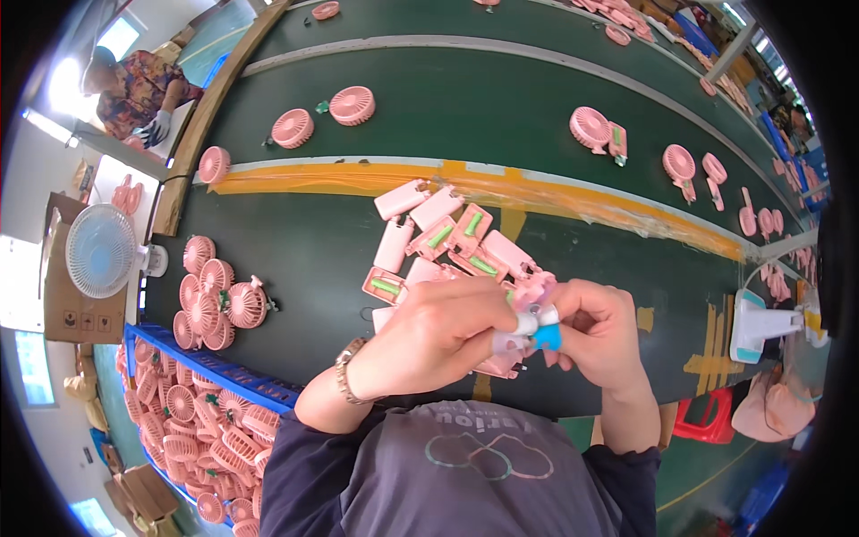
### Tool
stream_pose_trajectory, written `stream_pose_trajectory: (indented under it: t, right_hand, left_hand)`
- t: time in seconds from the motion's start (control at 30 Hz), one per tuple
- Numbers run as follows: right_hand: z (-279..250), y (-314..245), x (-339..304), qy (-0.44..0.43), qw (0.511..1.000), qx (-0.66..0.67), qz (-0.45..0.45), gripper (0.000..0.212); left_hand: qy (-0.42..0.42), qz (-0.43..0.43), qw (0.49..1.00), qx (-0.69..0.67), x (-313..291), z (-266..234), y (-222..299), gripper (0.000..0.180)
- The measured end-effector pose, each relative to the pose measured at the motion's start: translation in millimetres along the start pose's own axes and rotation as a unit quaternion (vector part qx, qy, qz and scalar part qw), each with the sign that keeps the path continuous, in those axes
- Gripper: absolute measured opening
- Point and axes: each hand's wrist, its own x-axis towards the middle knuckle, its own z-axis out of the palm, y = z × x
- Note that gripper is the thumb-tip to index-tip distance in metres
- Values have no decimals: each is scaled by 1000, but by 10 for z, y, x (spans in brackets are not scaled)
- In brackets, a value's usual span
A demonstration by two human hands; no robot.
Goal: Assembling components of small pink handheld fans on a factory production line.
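Note:
My left hand [452, 324] and my right hand [598, 333] meet close in front of my chest, with fingers closed and tips together. Between them is a small pink plastic part [537, 290], partly covered by my fingers. White and blue covers sit on some of my fingertips, and the exact grip around them is blurred. Just beyond my hands lies a loose pile of pink fan handle casings [436, 208]; several show a green cylinder [438, 236] inside. Another pink piece [501, 363] shows beneath my fingers.
Several pink fan heads [204, 311] are heaped at the left, above a blue crate [215, 365] full of more. Beyond a yellow-taped rail [358, 182], a green belt [465, 107] carries fans. A white desk fan [101, 251] stands left; a co-worker [143, 94] sits far left.

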Motion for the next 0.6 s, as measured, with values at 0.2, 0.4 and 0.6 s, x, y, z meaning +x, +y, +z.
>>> stream_pose_trajectory:
  t: [0.2,0.4,0.6]
  right_hand:
    - [-277,514,318,218,949,-207,-101,36]
    - [-820,1271,-600,188,841,-508,2,63]
    - [-675,1706,-904,109,775,-619,63,62]
  left_hand:
    - [60,-12,983,175,581,-2,-757,6]
    - [162,47,914,368,1408,189,-1592,12]
    - [180,-64,921,340,1675,-467,-1988,12]
